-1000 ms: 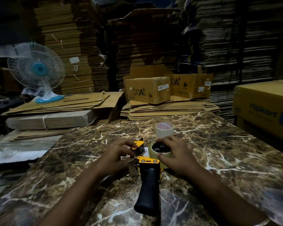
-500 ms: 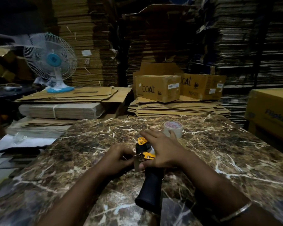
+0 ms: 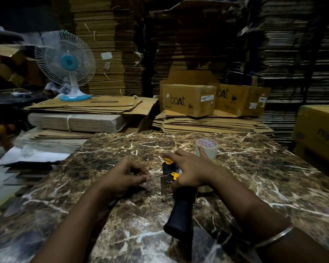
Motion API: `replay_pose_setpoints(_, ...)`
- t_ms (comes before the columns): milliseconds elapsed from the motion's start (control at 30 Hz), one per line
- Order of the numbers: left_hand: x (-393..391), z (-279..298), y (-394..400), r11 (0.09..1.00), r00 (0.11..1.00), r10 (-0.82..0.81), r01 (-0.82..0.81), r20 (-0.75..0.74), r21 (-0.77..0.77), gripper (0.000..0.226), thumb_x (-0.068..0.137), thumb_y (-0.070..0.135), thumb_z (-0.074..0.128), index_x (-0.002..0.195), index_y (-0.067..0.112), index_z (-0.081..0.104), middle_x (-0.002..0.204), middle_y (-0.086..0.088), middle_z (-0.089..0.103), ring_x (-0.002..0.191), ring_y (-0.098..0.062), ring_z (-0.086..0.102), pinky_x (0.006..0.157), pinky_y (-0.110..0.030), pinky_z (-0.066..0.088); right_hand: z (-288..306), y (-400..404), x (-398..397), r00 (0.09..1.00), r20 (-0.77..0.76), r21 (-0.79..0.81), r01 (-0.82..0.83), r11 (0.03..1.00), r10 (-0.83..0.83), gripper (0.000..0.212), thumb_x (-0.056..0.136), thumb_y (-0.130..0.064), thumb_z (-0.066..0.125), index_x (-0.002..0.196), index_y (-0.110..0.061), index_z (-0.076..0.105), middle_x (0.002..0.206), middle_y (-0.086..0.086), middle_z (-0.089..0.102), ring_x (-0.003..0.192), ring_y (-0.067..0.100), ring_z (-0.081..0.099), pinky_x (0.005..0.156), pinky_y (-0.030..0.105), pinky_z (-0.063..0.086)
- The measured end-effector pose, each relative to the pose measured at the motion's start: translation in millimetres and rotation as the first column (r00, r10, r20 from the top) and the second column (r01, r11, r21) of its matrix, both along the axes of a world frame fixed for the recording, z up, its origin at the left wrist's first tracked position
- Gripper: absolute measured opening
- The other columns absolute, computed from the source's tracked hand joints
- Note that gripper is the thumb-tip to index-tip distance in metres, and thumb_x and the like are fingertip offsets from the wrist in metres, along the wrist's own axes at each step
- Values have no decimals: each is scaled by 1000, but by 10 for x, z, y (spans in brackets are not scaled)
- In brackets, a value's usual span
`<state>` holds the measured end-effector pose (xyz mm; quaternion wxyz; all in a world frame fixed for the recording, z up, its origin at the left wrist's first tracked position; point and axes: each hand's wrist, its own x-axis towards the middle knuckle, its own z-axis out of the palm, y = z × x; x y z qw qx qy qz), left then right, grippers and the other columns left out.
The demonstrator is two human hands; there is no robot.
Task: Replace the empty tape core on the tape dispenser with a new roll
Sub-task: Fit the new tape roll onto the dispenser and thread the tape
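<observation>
The tape dispenser (image 3: pixel 180 213) lies on the marble table (image 3: pixel 254 177) with its black handle toward me and its yellow parts and metal blade plate at the far end. My right hand (image 3: pixel 190 171) rests over the dispenser's head and grips it, hiding most of the tape roll (image 3: pixel 205 189) mounted there. My left hand (image 3: pixel 125 175) is just left of the blade, apart from it. Its fingertips are pinched on what looks like a faint clear tape end (image 3: pixel 147 184). A white core with red print (image 3: pixel 207 149) stands upright behind my right hand.
Two brown "boat" cartons (image 3: pixel 188 100) sit on flattened cardboard beyond the table's far edge. A table fan (image 3: pixel 65 63) stands at the back left on more cardboard. A yellow box (image 3: pixel 319 133) is at the right. Tall cardboard stacks fill the background.
My right hand moved from the roll's side to lie over the dispenser's head. My left hand left the yellow flap and drew away to the left with its fingers pinched. The view shifted left.
</observation>
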<state>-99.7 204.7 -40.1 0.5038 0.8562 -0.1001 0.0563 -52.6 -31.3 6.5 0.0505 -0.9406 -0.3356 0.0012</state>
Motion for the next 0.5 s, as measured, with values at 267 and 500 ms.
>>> replay_pose_setpoints(267, 54, -42, 41, 987, 995, -34, 18, 98, 157, 5, 90, 18, 69, 88, 22, 70, 101, 1, 73, 99, -13, 67, 89, -35, 54, -14, 127, 0, 999, 38, -43, -10, 999, 12, 103, 70, -74, 67, 155, -34, 26, 169, -6, 10, 155, 21, 12, 114, 73, -11)
replay_pose_setpoints(500, 28, -141, -174, 970, 997, 76, -75, -5, -230, 18, 80, 2, 77, 83, -6, 62, 73, -20, 66, 69, -27, 68, 63, -36, 59, -71, 155, 31, 998, 47, 3, -35, 999, 35, 92, 73, -76, 63, 147, -27, 36, 162, -6, 33, 155, 20, 15, 116, 68, -14)
